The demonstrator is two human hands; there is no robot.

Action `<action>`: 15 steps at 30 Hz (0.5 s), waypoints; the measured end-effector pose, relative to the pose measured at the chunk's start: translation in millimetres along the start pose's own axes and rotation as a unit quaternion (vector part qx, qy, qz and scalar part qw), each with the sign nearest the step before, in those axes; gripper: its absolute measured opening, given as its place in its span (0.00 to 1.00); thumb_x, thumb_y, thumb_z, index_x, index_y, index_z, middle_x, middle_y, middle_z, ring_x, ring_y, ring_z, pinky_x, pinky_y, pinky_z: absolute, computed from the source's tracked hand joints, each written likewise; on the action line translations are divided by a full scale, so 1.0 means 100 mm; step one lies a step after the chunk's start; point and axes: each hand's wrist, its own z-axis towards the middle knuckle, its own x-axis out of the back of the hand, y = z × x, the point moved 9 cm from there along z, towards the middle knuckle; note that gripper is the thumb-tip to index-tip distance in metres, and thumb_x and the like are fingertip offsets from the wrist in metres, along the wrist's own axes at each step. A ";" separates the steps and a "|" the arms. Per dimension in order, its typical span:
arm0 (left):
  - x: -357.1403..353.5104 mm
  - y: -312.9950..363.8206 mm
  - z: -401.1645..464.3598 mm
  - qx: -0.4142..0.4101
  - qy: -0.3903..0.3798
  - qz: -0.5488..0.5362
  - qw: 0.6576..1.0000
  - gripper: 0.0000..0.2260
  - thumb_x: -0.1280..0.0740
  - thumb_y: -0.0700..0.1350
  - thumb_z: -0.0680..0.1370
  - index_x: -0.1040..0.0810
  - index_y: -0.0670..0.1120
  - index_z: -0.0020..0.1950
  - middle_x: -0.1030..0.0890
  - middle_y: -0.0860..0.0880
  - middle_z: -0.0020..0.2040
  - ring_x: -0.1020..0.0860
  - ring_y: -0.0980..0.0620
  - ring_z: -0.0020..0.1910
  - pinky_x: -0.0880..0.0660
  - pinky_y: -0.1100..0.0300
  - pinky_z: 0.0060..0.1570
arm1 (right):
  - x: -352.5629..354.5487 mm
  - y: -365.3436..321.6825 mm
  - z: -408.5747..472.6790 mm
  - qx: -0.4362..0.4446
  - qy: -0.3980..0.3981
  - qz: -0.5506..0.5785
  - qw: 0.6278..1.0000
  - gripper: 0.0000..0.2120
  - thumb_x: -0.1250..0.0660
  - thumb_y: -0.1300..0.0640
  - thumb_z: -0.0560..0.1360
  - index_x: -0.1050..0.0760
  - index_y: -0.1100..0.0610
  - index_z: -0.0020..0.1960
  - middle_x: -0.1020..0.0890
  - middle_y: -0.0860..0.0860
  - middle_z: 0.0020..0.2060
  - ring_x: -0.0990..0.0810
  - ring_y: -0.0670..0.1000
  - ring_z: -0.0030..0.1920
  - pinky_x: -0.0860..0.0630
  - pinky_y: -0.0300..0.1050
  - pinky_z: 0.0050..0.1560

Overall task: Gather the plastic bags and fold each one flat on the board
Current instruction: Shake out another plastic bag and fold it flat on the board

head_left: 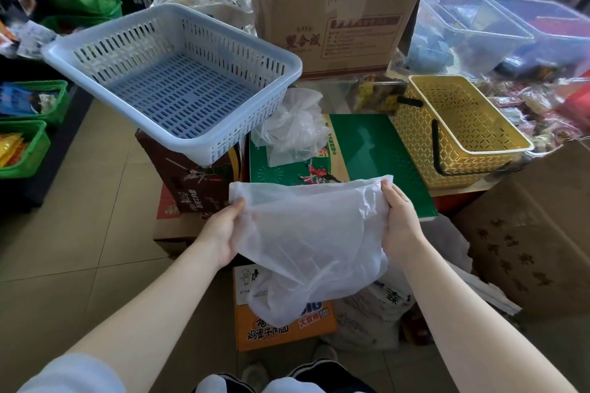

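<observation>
Both hands are up in front of the person, holding one white plastic bag [306,233] stretched between them above the near edge of the green board [376,150]. The left hand [223,230] pinches the bag's edge at 9 o'clock, thumb on top; the right hand [399,217] grips the bunched side at 3 o'clock, fingers curled into the film. The bag's lower part sags toward 6 o'clock, off the board and over an orange carton [281,329]. Likely trouble: the film looks thin and slippery, so a loose pinch could let one corner drop, and the hanging tail may fold crooked or catch on the board's near edge when laid down. A second crumpled bag [293,124] sits on the board at 11 o'clock, taking part of the flat space; the held bag would overlap it if set too far in. The blue basket [172,73] overhangs the board's left side at 10 o'clock, and the yellow basket [459,128] crowds the right at 2 o'clock. Open green surface lies mainly centre to near right; that seems the safest landing patch.
</observation>
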 end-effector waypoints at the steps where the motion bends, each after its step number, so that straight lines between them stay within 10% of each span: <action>1: 0.06 0.04 0.02 -0.018 0.029 0.010 0.999 0.10 0.35 0.47 0.77 0.23 0.43 0.54 0.19 0.42 0.48 0.20 0.44 0.43 0.24 0.52 0.40 | 0.08 -0.01 0.02 0.017 0.019 -0.029 0.999 0.12 0.37 0.52 0.78 0.24 0.55 0.38 0.24 0.54 0.35 0.26 0.54 0.35 0.29 0.48 0.42; 8: 0.49 0.22 0.10 -0.077 0.134 0.172 0.973 0.04 0.35 0.37 0.77 0.24 0.45 0.44 0.23 0.45 0.43 0.25 0.52 0.34 0.27 0.60 0.33 | 0.65 -0.11 0.11 0.070 0.151 -0.139 0.976 0.15 0.40 0.47 0.78 0.23 0.49 0.35 0.27 0.50 0.35 0.30 0.52 0.40 0.31 0.49 0.42; 15: 0.53 0.08 0.19 0.009 0.108 -0.052 0.993 0.13 0.47 0.31 0.77 0.27 0.39 0.39 0.24 0.42 0.42 0.24 0.47 0.38 0.23 0.60 0.30 | 0.65 -0.11 0.13 0.063 0.187 -0.109 0.974 0.12 0.39 0.51 0.79 0.24 0.51 0.38 0.27 0.48 0.35 0.31 0.49 0.38 0.31 0.48 0.45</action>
